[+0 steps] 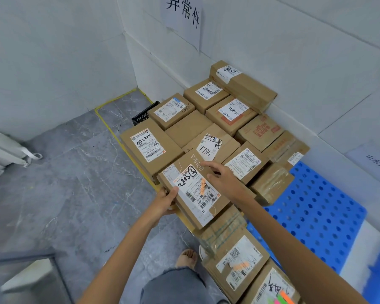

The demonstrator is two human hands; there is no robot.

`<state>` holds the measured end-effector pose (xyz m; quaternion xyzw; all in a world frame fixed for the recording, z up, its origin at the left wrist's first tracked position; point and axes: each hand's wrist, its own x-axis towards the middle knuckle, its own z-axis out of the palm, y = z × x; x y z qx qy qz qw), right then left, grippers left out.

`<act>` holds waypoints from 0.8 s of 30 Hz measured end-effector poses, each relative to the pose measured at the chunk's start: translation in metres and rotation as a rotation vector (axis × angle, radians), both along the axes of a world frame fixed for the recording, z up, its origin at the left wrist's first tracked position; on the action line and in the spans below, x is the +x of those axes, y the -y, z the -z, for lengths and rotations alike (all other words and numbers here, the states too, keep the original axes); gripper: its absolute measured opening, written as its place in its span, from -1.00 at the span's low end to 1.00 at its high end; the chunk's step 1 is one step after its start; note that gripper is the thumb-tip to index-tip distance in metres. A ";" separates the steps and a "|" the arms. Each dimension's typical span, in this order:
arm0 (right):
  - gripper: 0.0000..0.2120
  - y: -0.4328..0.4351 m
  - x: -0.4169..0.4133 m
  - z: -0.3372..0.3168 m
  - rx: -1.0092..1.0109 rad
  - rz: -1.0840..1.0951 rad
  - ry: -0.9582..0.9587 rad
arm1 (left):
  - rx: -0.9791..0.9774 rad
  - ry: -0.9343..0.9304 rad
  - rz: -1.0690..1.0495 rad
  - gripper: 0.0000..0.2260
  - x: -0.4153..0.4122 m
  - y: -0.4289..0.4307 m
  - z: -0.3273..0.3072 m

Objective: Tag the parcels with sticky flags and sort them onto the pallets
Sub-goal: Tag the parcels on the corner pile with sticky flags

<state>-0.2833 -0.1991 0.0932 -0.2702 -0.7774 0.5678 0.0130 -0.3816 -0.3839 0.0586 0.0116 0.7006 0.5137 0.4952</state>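
Cardboard parcel point(195, 191), orange-flagged, overhangs the floor-side edge of the stack point(206, 132) on the blue pallet point(316, 205), left grip point(165, 200) pinching one corner, right grip point(224, 181) flat-fingered on top: released there, it likely tips off.

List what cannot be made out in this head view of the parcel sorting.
Head view:
- Left hand: fingers hidden under the held parcel.
- Sticky flags: cut off by the bottom edge.
- Black crate: mostly hidden behind boxes.
- Label print: too small, blurred.
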 end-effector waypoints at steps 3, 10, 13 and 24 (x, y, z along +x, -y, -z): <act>-0.60 0.003 -0.001 0.003 0.045 -0.036 0.038 | -0.029 0.041 -0.031 -0.66 0.000 0.001 0.007; -0.52 0.006 -0.009 0.026 0.081 -0.148 0.179 | -0.105 0.058 -0.138 -0.71 -0.004 -0.006 0.021; -0.50 0.005 -0.013 0.038 0.149 -0.218 0.203 | -0.102 0.064 -0.152 -0.69 -0.003 -0.007 0.022; -0.64 -0.002 -0.147 0.011 0.101 -0.084 0.120 | 0.023 -0.489 -0.473 -0.58 -0.115 -0.021 0.027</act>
